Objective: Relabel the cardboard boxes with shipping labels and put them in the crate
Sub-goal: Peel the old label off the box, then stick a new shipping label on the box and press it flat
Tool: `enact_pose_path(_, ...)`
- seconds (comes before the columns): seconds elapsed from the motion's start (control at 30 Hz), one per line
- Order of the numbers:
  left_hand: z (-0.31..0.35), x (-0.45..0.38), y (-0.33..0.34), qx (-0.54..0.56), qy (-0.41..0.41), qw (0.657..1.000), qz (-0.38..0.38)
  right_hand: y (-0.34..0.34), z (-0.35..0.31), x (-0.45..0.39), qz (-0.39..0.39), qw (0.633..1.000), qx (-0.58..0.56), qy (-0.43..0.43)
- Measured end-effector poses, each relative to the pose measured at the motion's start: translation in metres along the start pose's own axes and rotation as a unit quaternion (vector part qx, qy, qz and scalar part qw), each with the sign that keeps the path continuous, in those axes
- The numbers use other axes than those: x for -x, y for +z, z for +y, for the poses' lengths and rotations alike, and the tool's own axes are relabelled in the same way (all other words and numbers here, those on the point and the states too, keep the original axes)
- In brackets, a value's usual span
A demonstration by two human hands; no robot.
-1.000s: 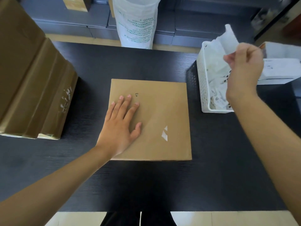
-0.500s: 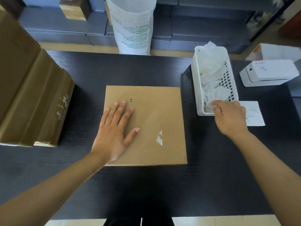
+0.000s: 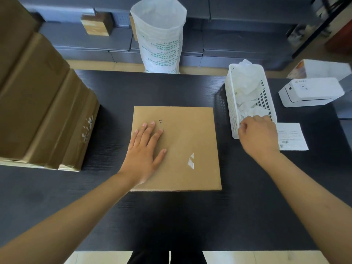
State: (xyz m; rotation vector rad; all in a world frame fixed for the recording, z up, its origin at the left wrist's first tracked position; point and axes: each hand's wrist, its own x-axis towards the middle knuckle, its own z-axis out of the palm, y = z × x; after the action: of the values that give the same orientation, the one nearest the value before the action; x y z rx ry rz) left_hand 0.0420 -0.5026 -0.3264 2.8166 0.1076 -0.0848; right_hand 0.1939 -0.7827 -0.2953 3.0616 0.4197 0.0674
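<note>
Since the earlier frame, the right hand [image 3: 257, 136] has come down to the white basket's [image 3: 231, 103] near end, fingers curled; what they hold cannot be told. A shipping label [image 3: 292, 137] lies just right of it. The left hand [image 3: 142, 155] presses flat, fingers spread, on the cardboard box [image 3: 190, 134] at the table's [image 3: 171, 225] middle.

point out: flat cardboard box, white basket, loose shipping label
flat cardboard box [image 3: 192, 134]: head view, bare top face right of the left hand.
white basket [image 3: 231, 103]: head view, left perforated wall.
shipping label [image 3: 291, 137]: head view, middle of the printed sheet.
</note>
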Motion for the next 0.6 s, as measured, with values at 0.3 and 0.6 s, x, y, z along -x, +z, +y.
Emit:
enact_pose_path(0.3, 0.029, -0.029, -0.051, -0.088, -0.020, 0.995, -0.036, -0.039, -0.031, 0.008, -0.060, 0.992, -0.075, -0.082)
enact_pose_path(0.6, 0.104, -0.062, -0.077, -0.120, 0.054, 0.990, -0.045, -0.073, 0.006, 0.030, -0.064, 0.991, -0.088, -0.079)
